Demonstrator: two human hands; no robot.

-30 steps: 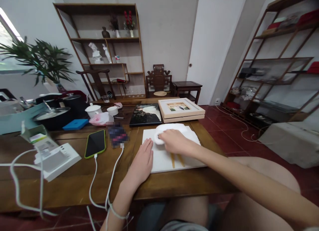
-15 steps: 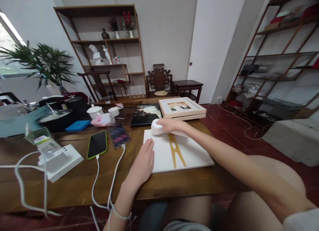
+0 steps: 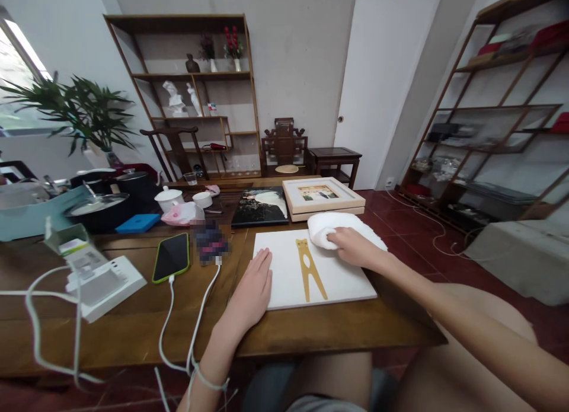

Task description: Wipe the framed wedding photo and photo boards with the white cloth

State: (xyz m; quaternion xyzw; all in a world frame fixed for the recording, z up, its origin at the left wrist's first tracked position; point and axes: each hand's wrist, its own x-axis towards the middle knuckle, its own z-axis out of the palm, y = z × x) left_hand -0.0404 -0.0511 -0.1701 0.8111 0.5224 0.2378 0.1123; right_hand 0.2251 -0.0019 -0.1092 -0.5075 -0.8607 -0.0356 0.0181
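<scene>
A white board (image 3: pixel 284 281) with a tan, cat-headed, long-legged figure (image 3: pixel 309 270) on it lies flat near the table's front edge. My left hand (image 3: pixel 254 284) rests flat on the board's left side, fingers stretched out and close together, holding nothing. Bunched in the closed fingers of my right hand (image 3: pixel 355 246) is a white cloth (image 3: pixel 342 222), pressed on the upper right of the board. Part of the cloth spreads out past the board's far right corner. The right fingertips are partly hidden in its folds.
Behind the board are a dark photo panel (image 3: pixel 260 207) and stacked wooden picture frames (image 3: pixel 322 195). To the left lie a green-cased phone (image 3: pixel 172 258) on a white cable, a blurred dark object (image 3: pixel 210 243), an opened white box (image 3: pixel 111 287) and a blue box (image 3: pixel 138 223).
My right hand has moved right with the cloth, from the board's top left to its upper right, uncovering the figure's head. The left hand stays on the board.
</scene>
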